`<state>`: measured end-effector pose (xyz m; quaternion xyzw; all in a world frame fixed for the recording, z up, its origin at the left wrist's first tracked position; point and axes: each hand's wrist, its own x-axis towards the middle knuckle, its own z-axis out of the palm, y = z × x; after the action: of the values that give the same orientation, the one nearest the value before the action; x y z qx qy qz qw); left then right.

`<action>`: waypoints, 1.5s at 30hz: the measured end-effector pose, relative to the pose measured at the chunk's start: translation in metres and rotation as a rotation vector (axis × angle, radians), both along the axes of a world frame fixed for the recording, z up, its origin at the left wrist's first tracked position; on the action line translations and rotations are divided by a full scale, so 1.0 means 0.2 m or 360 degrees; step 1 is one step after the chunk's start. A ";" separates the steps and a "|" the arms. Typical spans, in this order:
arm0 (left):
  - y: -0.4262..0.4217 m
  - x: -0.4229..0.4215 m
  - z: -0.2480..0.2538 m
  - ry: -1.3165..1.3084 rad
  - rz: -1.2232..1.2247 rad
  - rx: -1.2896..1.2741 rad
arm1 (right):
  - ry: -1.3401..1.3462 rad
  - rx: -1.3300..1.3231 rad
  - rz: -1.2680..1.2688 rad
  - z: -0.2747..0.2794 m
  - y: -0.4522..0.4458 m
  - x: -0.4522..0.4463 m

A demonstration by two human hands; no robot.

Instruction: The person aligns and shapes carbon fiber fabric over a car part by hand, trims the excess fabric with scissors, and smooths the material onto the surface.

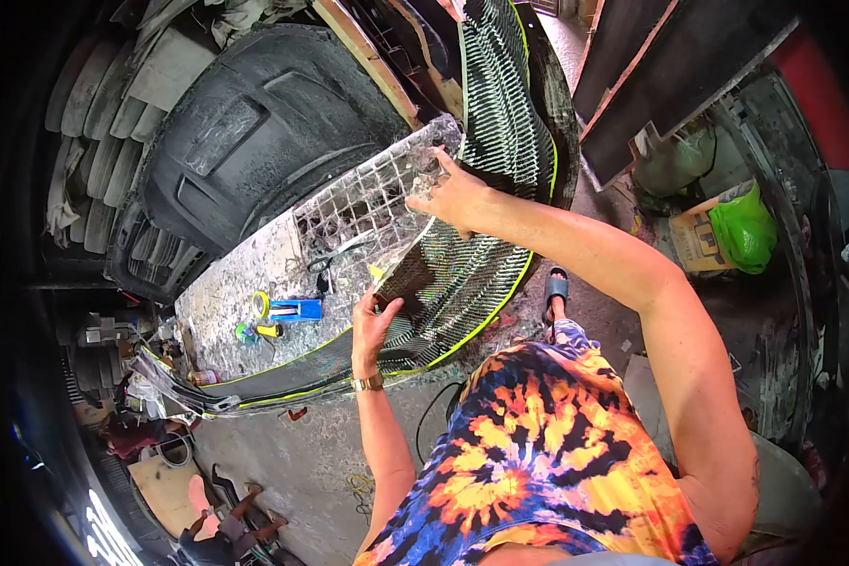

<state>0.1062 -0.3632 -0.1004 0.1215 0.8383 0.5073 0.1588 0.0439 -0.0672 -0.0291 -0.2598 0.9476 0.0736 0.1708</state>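
A long curved panel of black and silver woven fabric, edged in yellow-green, runs along the near side of a stained workbench. My left hand grips the fabric's folded inner edge near the middle, its thumb on top. Over the metal grid at the bench's right end, my right hand reaches with thumb and forefinger spread. Its palm side is hidden, but nothing shows between those fingers. Scissors lie on the bench between the hands and the blue tool.
A blue tape dispenser and a yellow tape roll sit on the bench. Behind it leans a black hood panel. A green bag rests on a carton at right. Another person is low at the bottom left.
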 end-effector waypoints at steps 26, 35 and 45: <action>0.04 0.02 0.01 -0.0009 0.0017 0.0154 | 0.0053 0.0013 0.0018 -0.02 0.00 0.00; 0.05 0.03 0.04 0.0131 -0.0024 0.0002 | -0.0101 0.0111 0.0052 0.05 -0.01 -0.01; 0.06 0.03 0.03 -0.0051 0.0074 0.0184 | -0.0318 0.0128 -0.0049 0.05 -0.03 -0.10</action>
<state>0.1127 -0.3514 -0.0945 0.1029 0.8074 0.5604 0.1532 0.0232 -0.0739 -0.0186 -0.2442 0.9260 0.0827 0.2757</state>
